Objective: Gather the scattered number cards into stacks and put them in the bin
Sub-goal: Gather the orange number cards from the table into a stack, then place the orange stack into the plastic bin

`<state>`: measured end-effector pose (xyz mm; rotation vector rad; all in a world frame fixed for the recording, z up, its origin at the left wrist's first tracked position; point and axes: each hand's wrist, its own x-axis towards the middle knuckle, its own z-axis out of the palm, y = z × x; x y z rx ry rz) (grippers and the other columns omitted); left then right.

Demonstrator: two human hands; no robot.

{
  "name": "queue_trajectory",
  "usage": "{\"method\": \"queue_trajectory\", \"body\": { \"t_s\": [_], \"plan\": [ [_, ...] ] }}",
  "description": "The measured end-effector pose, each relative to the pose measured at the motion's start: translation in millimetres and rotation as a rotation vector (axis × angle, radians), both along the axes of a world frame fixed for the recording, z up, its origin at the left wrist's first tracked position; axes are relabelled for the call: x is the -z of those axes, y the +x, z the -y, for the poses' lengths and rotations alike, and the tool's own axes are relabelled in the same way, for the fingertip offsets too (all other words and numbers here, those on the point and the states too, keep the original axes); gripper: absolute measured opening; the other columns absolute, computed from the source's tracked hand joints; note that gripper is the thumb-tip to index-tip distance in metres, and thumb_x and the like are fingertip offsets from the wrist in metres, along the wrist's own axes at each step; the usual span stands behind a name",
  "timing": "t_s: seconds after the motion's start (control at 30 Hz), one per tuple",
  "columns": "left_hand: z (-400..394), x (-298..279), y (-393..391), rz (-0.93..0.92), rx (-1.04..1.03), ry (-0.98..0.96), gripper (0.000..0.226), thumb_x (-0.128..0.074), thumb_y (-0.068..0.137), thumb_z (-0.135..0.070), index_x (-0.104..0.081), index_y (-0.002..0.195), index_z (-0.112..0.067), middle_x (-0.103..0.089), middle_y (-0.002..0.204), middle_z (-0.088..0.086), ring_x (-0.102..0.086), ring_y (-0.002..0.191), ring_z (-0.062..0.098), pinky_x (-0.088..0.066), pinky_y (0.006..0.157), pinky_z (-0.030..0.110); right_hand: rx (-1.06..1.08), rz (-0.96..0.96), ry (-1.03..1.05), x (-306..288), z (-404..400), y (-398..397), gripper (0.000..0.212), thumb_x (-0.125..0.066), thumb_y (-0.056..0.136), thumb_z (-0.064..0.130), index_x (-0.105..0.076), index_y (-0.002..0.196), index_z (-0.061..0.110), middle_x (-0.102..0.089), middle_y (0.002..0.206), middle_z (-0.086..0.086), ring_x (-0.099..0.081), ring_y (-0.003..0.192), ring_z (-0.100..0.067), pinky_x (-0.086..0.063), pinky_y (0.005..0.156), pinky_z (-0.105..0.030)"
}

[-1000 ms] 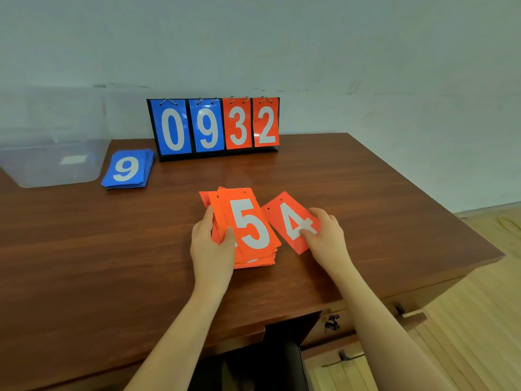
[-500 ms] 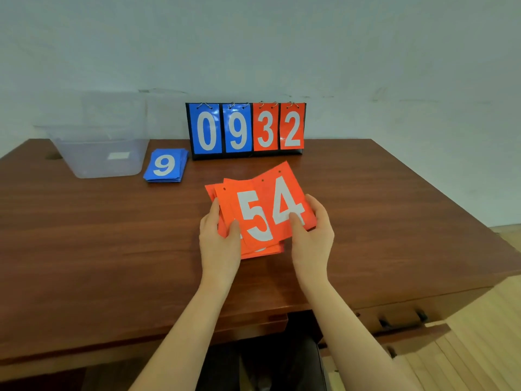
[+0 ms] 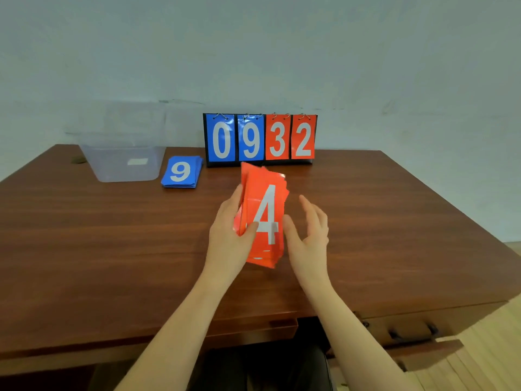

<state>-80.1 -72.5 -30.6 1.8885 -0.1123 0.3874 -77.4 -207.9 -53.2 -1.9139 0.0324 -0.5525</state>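
My left hand (image 3: 229, 235) grips a stack of orange number cards (image 3: 263, 213) from its left side, thumb across the front. The stack is lifted off the table and tilted up, a white 4 on top. My right hand (image 3: 308, 235) hovers just right of the stack with fingers spread and relaxed, holding nothing. A tidy stack of blue number cards (image 3: 181, 172) with a 9 on top lies on the table to the back left. Left of it stands the clear plastic bin (image 3: 124, 165).
A flip scoreboard (image 3: 260, 139) reading 0932 stands at the back middle of the wooden table (image 3: 98, 249), just behind the orange stack. The table's right edge drops to a wooden floor; drawer handles (image 3: 413, 333) show below the front edge.
The orange 4 card went onto the orange pile. My left hand raised the whole stack off the table and my right hand let go of the card.
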Motion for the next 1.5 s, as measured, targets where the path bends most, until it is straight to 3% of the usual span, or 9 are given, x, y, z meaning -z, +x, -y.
{"method": "queue_trajectory", "body": {
  "t_s": [0.13,0.27,0.47,0.63,0.73,0.9,1.03,1.37,1.5],
  "plan": [
    [-1.1,-6.5,2.8,0.119,0.166,0.284,0.062,-0.053,0.092,-0.029,-0.020,0.144,-0.036,-0.041,0.136,-0.015,-0.044,0.118,0.002,-0.039,0.094,0.018,0.049,0.088,-0.037,-21.6,7.2,13.7,0.057,-0.046,0.088,0.055,-0.029,0.141,0.040,-0.033,0.146,0.010,-0.033,0.133,-0.010,-0.030,0.109,-0.053],
    [9.5,4.9,6.3,0.240,0.176,0.539,0.058,-0.055,0.092,-0.025,-0.028,0.143,-0.025,-0.048,0.134,-0.004,-0.053,0.114,0.012,-0.047,0.090,0.022,0.060,0.014,0.021,-22.1,15.1,22.2,0.057,-0.041,0.078,0.073,-0.031,0.130,0.053,-0.048,0.127,0.019,-0.048,0.121,-0.011,-0.037,0.106,-0.052],
    [21.0,10.7,12.0,0.424,0.143,0.685,0.047,-0.062,0.086,-0.024,-0.050,0.132,-0.019,-0.064,0.113,0.002,-0.065,0.091,0.018,-0.046,0.070,0.019,0.123,-0.079,0.087,-16.7,34.0,15.9,0.048,-0.056,0.086,0.050,-0.046,0.129,0.030,-0.053,0.123,0.009,-0.050,0.107,-0.007,-0.045,0.090,-0.026],
    [29.8,9.4,20.2,0.539,0.112,0.838,0.041,-0.075,0.075,-0.022,-0.065,0.114,-0.016,-0.070,0.094,0.001,-0.067,0.072,0.014,-0.042,0.056,0.018,0.245,-0.130,0.059,-1.0,45.9,7.3,0.019,-0.052,0.091,0.042,-0.052,0.096,0.024,-0.057,0.089,0.011,-0.049,0.092,-0.006,-0.032,0.104,-0.038],
    [32.2,19.5,21.1,0.555,0.053,0.799,0.038,-0.075,0.075,-0.022,-0.066,0.111,-0.015,-0.068,0.091,0.001,-0.066,0.076,0.015,-0.050,0.058,0.025,0.284,-0.087,-0.021,6.4,48.8,9.1,0.017,-0.051,0.092,0.036,-0.052,0.082,0.022,-0.052,0.095,0.008,-0.046,0.093,-0.008,-0.033,0.103,-0.037],
    [28.7,31.9,16.4,0.394,-0.101,0.646,0.037,-0.070,0.079,-0.030,-0.065,0.114,-0.017,-0.060,0.098,0.001,-0.056,0.089,0.015,-0.047,0.066,0.023,0.172,-0.109,0.157,9.9,45.4,9.7,0.013,-0.053,0.093,0.033,-0.049,0.096,0.021,-0.055,0.094,0.008,-0.057,0.089,-0.011,-0.042,0.064,-0.012],
    [32.6,35.8,8.2,0.170,-0.091,0.392,0.042,-0.060,0.087,-0.029,-0.053,0.129,-0.023,-0.045,0.120,-0.004,-0.033,0.110,0.001,-0.037,0.084,0.013,0.162,-0.013,0.191,9.6,35.0,5.8,0.016,-0.052,0.094,0.033,-0.043,0.107,0.030,-0.053,0.094,0.017,-0.058,0.087,0.000,-0.046,0.059,-0.009],
    [39.5,35.3,6.3,0.136,-0.103,0.007,0.023,-0.057,0.088,-0.030,-0.062,0.108,-0.020,-0.044,0.110,-0.015,-0.051,0.103,0.002,-0.046,0.078,0.009,0.160,0.013,0.138,21.4,26.5,9.7,0.013,-0.047,0.097,0.030,-0.053,0.096,0.018,-0.051,0.103,0.005,-0.055,0.091,-0.006,-0.045,0.062,-0.007],
    [42.9,40.7,10.4,0.225,-0.156,0.118,0.025,-0.049,0.093,-0.025,-0.061,0.113,-0.015,-0.048,0.115,-0.005,-0.047,0.108,0.006,-0.040,0.083,0.008,0.133,0.001,0.163,24.4,27.1,6.4,0.012,-0.046,0.097,0.031,-0.052,0.090,0.022,-0.058,0.096,0.004,-0.057,0.090,-0.002,-0.047,0.063,-0.009]
  ]
}}
